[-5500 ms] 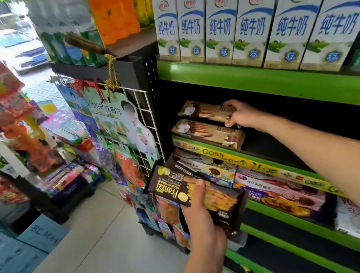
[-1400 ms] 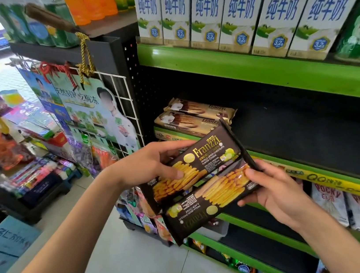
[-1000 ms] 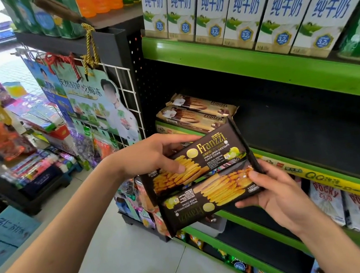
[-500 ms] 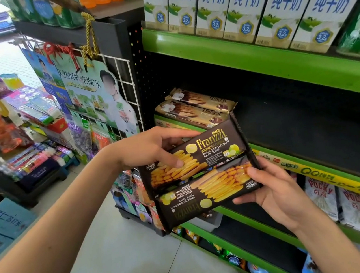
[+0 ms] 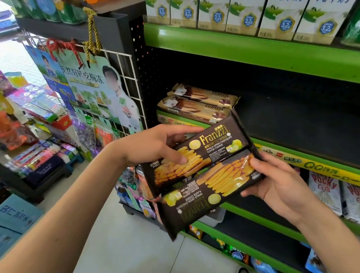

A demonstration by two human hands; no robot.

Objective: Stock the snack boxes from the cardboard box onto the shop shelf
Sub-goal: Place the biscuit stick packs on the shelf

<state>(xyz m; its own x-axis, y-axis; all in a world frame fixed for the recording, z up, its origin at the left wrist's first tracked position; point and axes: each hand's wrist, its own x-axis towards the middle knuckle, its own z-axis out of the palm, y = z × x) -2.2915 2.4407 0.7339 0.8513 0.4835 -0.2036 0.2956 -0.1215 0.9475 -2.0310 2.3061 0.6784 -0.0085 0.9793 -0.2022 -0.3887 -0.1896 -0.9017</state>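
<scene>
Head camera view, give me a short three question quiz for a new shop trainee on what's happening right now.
1. True or false: the upper Franzzi packet and the lower Franzzi packet face the same way up.
2. Which hand's thumb presses on the upper packet: A left hand, B right hand?
3. Fill in: the two brown packets already lie at the shelf's ____ end.

Key: 1 false, the lower one's print is upside down. 2 A. 3 left.

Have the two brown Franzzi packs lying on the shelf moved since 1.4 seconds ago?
No. The two brown Franzzi packs lie stacked at the left end of the green shelf edge, as before.
</scene>
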